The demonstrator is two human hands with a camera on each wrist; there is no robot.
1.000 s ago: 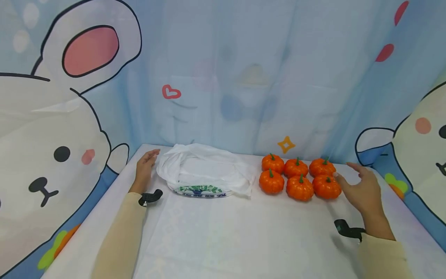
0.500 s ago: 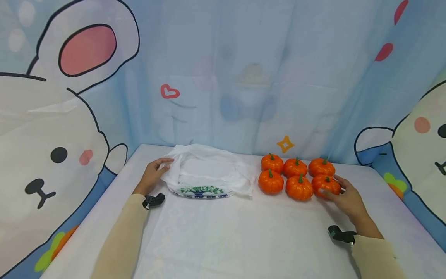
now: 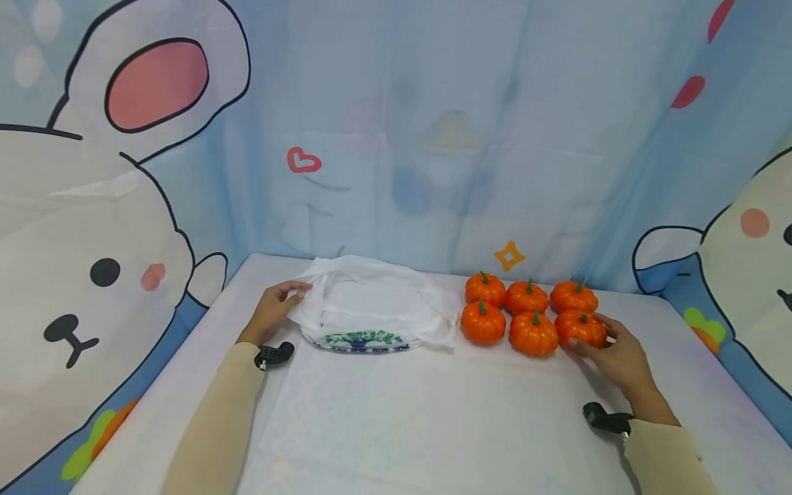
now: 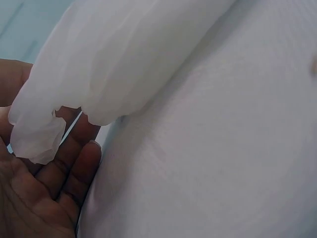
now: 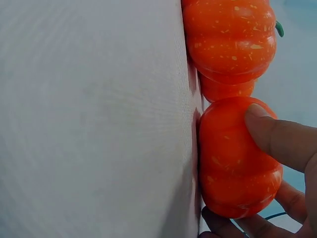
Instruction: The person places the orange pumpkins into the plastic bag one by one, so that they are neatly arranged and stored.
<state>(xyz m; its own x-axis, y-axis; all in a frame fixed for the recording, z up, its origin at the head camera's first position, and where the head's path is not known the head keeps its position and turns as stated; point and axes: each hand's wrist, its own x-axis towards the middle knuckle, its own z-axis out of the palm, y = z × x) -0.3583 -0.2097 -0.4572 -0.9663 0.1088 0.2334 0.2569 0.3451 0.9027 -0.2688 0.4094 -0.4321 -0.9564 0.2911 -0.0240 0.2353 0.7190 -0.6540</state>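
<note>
A white plastic bag (image 3: pixel 371 295) with a green and blue tree print lies bunched near the table's back edge. My left hand (image 3: pixel 272 311) is at its left end, fingers curled around a loose fold. In the left wrist view, the bag's thin edge (image 4: pixel 42 141) lies between the thumb side and the fingers (image 4: pixel 74 178), hiding part of them. At the right, my right hand (image 3: pixel 621 357) grips the nearest right orange pumpkin (image 3: pixel 580 330). Its thumb (image 5: pixel 277 136) presses one side of that pumpkin, with the fingertips round the other. The pumpkin appears still on the table.
Several other glossy pumpkins (image 3: pixel 533 335) with green stems stand close together in two rows, left of and behind the gripped one. A white cloth covers the table (image 3: pixel 396 426). A printed blue curtain (image 3: pixel 371 206) hangs right behind it.
My left hand has moved right onto the bag's end, nudging it slightly. My right hand has come down and left from beside the pumpkins and taken hold of the front right one.
</note>
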